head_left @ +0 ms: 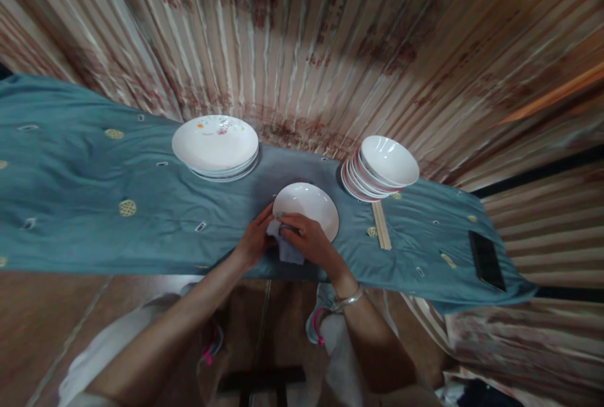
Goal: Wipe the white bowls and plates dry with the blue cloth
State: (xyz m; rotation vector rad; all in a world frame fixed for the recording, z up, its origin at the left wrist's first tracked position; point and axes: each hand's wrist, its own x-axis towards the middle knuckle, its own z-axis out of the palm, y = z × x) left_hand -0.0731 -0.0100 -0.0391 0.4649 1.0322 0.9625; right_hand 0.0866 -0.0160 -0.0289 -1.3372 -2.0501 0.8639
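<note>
A round white plate (314, 202) sits on the cloth-covered table, close to its front edge. My left hand (257, 237) is closed on the plate's left rim, its fingertips partly hidden. Over the plate's near left side, my right hand (309, 237) grips a pale cleaning cloth (290, 254) that hangs below the fingers and rests against the rim. A silver bangle circles my right wrist.
Stacked plates (214, 143) with a floral top one stand at back left. Nested bowls (382, 165) lean at back right, with chopsticks (381, 226) in front. A dark phone (486, 259) lies far right. Pleated curtains (292, 36) hang behind the table (155, 237).
</note>
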